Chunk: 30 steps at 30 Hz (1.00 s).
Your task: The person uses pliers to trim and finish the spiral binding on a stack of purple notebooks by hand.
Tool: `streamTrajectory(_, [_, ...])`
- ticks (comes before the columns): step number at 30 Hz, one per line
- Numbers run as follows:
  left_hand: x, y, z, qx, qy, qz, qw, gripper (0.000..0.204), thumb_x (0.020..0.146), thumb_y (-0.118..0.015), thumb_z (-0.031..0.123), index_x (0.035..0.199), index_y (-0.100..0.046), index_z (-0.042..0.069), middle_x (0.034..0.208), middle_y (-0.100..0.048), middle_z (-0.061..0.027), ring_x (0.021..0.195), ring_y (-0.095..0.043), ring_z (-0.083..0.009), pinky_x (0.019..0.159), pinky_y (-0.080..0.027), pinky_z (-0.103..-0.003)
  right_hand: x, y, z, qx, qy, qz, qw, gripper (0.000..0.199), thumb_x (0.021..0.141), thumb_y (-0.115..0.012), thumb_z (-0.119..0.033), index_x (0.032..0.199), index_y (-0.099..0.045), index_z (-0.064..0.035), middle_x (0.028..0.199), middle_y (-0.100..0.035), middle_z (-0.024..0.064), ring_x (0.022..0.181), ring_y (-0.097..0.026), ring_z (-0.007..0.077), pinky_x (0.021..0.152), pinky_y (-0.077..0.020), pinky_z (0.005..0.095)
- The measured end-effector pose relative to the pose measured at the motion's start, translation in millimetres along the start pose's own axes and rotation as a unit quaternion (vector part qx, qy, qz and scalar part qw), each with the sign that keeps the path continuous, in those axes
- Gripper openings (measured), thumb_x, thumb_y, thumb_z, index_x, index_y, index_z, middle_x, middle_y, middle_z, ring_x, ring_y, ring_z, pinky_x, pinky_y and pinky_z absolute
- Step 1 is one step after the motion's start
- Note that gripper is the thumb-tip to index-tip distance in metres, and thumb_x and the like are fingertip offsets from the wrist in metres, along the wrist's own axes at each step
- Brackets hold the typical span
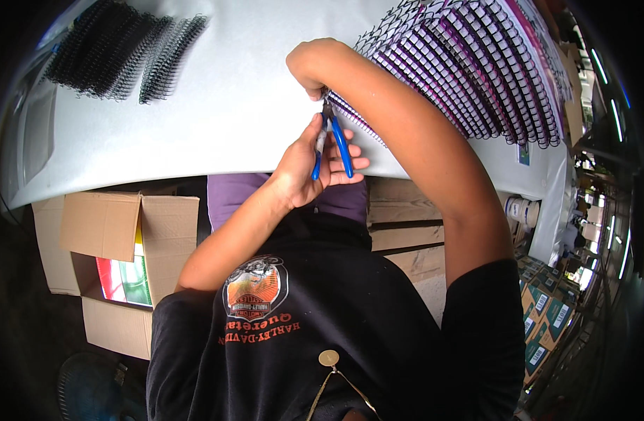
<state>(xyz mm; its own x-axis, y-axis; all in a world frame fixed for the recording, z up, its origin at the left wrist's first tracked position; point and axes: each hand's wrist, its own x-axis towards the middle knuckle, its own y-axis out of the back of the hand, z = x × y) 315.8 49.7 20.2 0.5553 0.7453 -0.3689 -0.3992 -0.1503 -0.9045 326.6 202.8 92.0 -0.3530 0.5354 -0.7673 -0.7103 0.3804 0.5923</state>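
Note:
My left hand (304, 165), palm up, holds blue-handled pliers (343, 151) between thumb and fingers, with the handles spread apart. The metal jaws point away from me, at the end of a dark spiral binding coil (357, 123). Bent across the coil's near end, my right hand (311, 67) is closed, its fingertips curled down beside the jaws. What those fingers grip is hidden. My right forearm covers part of the bound edge. Beyond it, several spiral-bound notebooks (462, 77) with black coils and purple-and-white edges lie overlapped in a fan.
Loose black spiral coils (118, 52) lie in a bunch at the far left of the white-covered table (216, 133). An open cardboard box (171, 238) with colourful items inside stands below the table's left edge. More boxes (543, 323) are stacked at lower right.

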Motion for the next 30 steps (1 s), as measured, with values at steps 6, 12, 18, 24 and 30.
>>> streamTrajectory(6, [-2.6,0.5,8.2,0.0,0.015,-0.015,1.0,0.06,0.096,-0.021,0.052,0.111,-0.049,0.001,0.098,-0.06,-0.0159,0.098,-0.061,-0.0326,0.087,-0.049,-0.048,2.4,-1.1,2.1,0.019,0.01,-0.003,1.0,0.025,0.066,-0.077,-0.009,0.086,-0.069,0.003,0.082,-0.068,0.0164,0.073,-0.066,0.0273,0.061,-0.0513,0.0376])
streamTrajectory(12, [-1.0,-0.7,9.0,0.013,0.019,0.012,1.0,0.06,0.095,-0.024,0.053,0.112,-0.049,0.001,0.099,-0.06,-0.0159,0.097,-0.062,-0.0321,0.086,-0.05,-0.046,2.0,0.2,3.0,0.03,0.014,-0.018,0.999,0.022,0.068,-0.075,-0.007,0.087,-0.069,0.0043,0.081,-0.067,0.0179,0.073,-0.066,0.0287,0.062,-0.0512,0.0377])
streamTrajectory(18, [14.4,47.2,11.1,-0.155,0.053,-0.343,0.925,0.057,0.096,-0.026,0.05,0.113,-0.049,0.001,0.099,-0.061,-0.0153,0.095,-0.063,-0.0287,0.082,-0.051,-0.04,9.8,-6.0,7.6,0.024,0.012,0.025,0.999,0.021,0.07,-0.073,-0.005,0.088,-0.069,0.005,0.085,-0.067,0.0189,0.077,-0.066,0.0285,0.065,-0.0511,0.0385])
streamTrajectory(24, [-3.2,1.0,12.8,0.087,0.012,0.0,0.996,0.057,0.097,-0.026,0.05,0.116,-0.048,0.002,0.097,-0.061,-0.0148,0.094,-0.063,-0.0287,0.082,-0.051,-0.04,1.2,2.6,7.4,0.01,0.033,0.003,0.999,0.023,0.067,-0.074,-0.003,0.087,-0.069,0.0055,0.084,-0.067,0.0192,0.076,-0.065,0.0288,0.065,-0.0508,0.0389])
streamTrajectory(30, [15.3,45.8,21.3,-0.112,0.046,-0.325,0.938,0.057,0.097,-0.026,0.05,0.114,-0.049,0.001,0.096,-0.061,-0.0148,0.093,-0.064,-0.0278,0.078,-0.053,-0.039,1.2,7.0,3.5,0.0,0.026,0.008,1.0,0.023,0.057,-0.069,0.002,0.079,-0.069,0.0061,0.079,-0.066,0.0193,0.069,-0.064,0.0287,0.059,-0.049,0.0397])
